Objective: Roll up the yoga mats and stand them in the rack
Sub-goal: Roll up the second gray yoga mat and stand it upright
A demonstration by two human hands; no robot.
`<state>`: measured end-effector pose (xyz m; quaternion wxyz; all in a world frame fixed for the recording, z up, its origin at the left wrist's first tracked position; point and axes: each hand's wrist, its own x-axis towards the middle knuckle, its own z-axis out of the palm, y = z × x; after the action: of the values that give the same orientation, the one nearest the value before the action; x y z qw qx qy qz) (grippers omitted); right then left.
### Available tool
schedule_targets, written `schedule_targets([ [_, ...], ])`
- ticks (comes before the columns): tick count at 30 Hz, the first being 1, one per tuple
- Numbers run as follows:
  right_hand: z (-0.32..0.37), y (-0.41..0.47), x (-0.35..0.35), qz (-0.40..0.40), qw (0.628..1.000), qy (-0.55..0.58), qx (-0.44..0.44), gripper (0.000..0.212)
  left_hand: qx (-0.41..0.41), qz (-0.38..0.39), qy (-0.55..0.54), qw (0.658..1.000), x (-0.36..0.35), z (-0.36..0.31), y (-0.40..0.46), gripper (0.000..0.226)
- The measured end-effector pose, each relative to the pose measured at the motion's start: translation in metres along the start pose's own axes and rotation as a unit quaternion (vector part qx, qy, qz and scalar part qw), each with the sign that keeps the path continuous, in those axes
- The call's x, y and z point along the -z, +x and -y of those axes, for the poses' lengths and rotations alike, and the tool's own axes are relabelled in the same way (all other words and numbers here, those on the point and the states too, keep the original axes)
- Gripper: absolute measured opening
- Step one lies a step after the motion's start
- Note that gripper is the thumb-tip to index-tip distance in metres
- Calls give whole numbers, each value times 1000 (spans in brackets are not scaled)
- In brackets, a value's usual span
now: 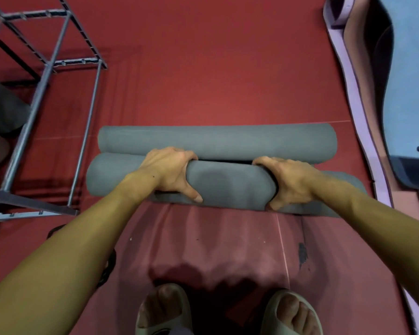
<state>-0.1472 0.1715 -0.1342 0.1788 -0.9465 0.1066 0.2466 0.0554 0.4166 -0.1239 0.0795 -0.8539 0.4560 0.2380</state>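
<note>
The rolling step looks done for the near grey mat (228,187): it lies as a full roll on the red floor (215,76), just in front of the feet, and both hands are on it. The left hand (172,172) curls over its top with the thumb underneath; the right hand (290,182) grips it the same way, fingers (261,163) tucked into the gap behind. A 2nd grey roll (215,141) lies touching it on the far side. The next move probably calls for lifting this roll, turning it on end and carrying it left to the metal rack (49,68).

Count: 2 grey rolls, 1 rack, 1 purple-edged mat (353,93) flat at right, 2 hands.
</note>
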Motion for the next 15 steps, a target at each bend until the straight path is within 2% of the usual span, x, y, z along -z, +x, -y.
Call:
schedule_targets([
  [2,-2,-10,-4,86,994,62,6,110,-16,85,-28,996,-1,-5,-8,106],
  [4,-4,-21,-15,147,984,96,4,106,-33,122,-38,991,-10,-11,-18,102],
  [8,-3,-25,-15,147,984,99,18,109,-33,85,-82,992,-27,-8,-31,106],
  [12,2,-17,-7,139,990,-5,30,123,-32,26,-100,994,-32,-2,-34,124],
  [13,1,-16,-5,142,989,-9,28,123,-29,9,-95,995,-32,-2,-34,125],
  [15,-2,-16,2,137,990,8,29,116,-37,-20,-90,995,-31,-1,-33,111],
])
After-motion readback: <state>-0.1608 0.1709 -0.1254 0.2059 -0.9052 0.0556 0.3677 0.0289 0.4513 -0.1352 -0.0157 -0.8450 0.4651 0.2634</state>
